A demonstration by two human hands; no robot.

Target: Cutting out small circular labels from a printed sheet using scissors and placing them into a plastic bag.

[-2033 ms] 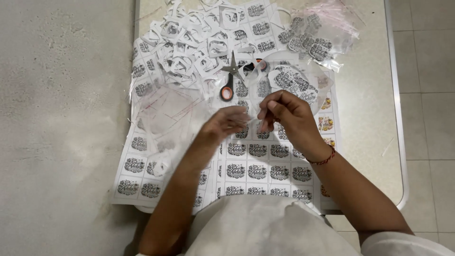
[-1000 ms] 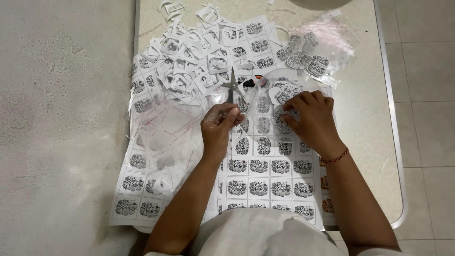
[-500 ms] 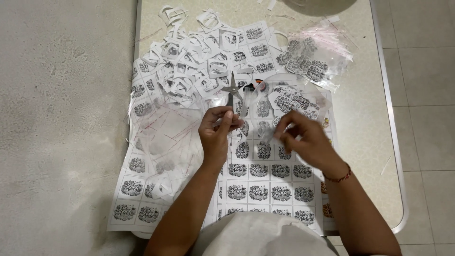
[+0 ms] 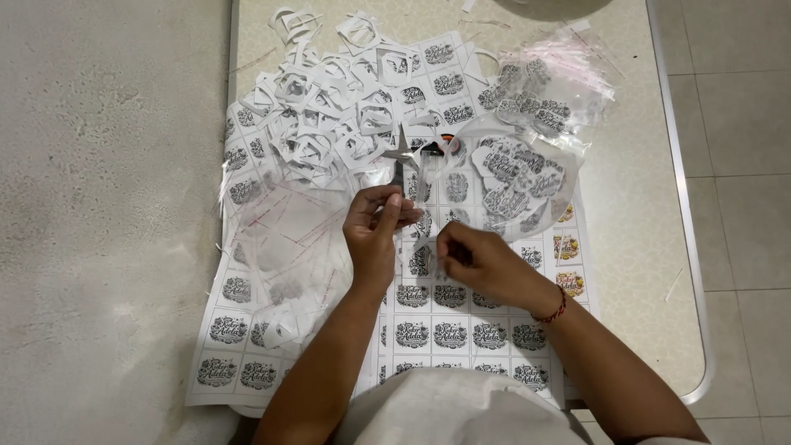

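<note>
Stickers, small cut-out paper labels with a dark ornate print on white, are what both hands are working with near the middle of the desk. The left hand (image 4: pixel 375 235) is closed in a pinch, thumb against fingertips, on what appears to be a small clear plastic sleeve (image 4: pixel 409 191), though the film is too transparent to be sure. The right hand (image 4: pixel 476 259) is curled loosely just beside it, fingertips bent inward over one small sticker (image 4: pixel 451 247), mostly hidden. A piece like this would likely be very light, thin and floppy, easy to crease, and best held by its edge between thumb and forefinger.

Under the hands lie uncut sticker sheets (image 4: pixel 449 334), printed in rows and reaching the near edge. A heap of white paper offcuts (image 4: pixel 329 136) fills the far left part. Scissors (image 4: pixel 432 148) lie beyond the hands. A pile of cut stickers (image 4: pixel 515 177) sits toward the right, with filled clear bags (image 4: pixel 552 91) near the far right corner. A red thread bracelet (image 4: pixel 554 311) circles the right wrist.
</note>
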